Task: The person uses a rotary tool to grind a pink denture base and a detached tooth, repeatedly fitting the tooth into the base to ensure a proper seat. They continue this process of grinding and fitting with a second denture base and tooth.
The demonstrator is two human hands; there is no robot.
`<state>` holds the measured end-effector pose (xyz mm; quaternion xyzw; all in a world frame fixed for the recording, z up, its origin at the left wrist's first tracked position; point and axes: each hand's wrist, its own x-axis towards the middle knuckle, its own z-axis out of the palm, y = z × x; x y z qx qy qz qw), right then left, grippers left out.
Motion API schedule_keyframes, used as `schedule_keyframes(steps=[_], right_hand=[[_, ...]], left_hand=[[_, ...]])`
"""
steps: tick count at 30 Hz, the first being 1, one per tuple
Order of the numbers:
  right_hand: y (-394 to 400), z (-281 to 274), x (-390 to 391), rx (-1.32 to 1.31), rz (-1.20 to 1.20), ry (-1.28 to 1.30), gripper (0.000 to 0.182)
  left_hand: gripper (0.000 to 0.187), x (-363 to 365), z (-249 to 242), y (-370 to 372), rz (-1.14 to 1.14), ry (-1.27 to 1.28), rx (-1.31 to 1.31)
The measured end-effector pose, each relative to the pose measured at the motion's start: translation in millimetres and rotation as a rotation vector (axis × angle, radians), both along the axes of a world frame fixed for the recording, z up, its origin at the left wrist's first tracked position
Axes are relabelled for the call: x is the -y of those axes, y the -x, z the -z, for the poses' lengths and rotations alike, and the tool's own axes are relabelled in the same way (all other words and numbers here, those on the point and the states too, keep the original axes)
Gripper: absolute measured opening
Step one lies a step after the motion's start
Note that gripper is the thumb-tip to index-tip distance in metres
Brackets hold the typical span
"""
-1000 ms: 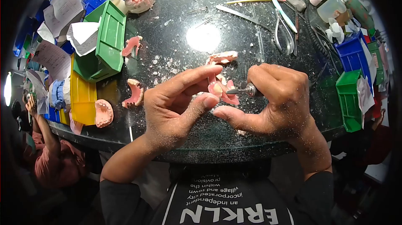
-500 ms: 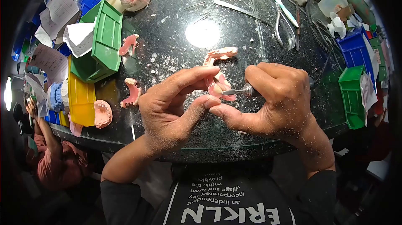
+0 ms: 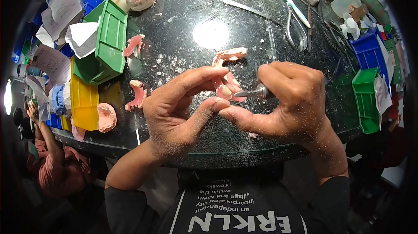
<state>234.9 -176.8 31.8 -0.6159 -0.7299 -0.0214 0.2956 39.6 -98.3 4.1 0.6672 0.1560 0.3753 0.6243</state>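
Between the thumb and fingers of my left hand is a small pink denture with pale teeth. My right hand is wrapped round a rotary handpiece, and its metal bur lies right at the denture's edge. My right thumb rests against my left thumb tip. Pale grinding dust coats both hands. Just behind the denture, a pinkish dental cast lies on the dark table. Two more pink denture pieces, one upper and one lower, sit left of my left hand.
A green bin and a yellow bin with papers stand at left, near a pink cast. Pliers, a toothbrush and a metal spatula lie at the back right. Another green bin stands right. A person sits far left.
My right hand has shifted slightly right and up with the handpiece, drawing the bur back a little along the denture. The denture has turned slightly in my left fingers.
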Motion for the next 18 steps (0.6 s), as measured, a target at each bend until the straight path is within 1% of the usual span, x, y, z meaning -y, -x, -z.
schedule_keyframes(steps=[2,5,8,11,14,17,18], right_hand=[[0.1,-0.3,1.0,0.002,0.012,0.035,0.059],[1.6,-0.2,1.1,-0.018,0.013,0.055,0.058],[3.8,-0.4,1.5,-0.008,0.012,0.067,0.058],[2.7,-0.6,1.5,-0.015,0.009,0.072,0.057],[1.3,-0.6,1.1,0.003,-0.001,0.061,0.058],[0.0,-1.8,-0.3,-0.004,-0.002,0.029,0.058],[-0.2,-2.3,-0.7,-0.015,-0.002,0.015,0.058]], left_hand=[[0.041,0.1,-0.2,-0.6,-0.007,0.026,0.015],[0.041,-1.8,-0.3,2.5,0.021,0.028,-0.03],[0.041,-1.8,-0.5,3.3,0.018,-0.005,-0.051],[0.04,-2.5,-1.3,2.1,0.013,-0.027,-0.022],[0.037,-1.5,3.4,0.5,0.018,0.031,0.035],[0.034,-0.4,2.1,-0.7,-0.036,-0.006,0.082],[0.034,-2.0,2.3,-0.5,-0.022,-0.051,0.074]])
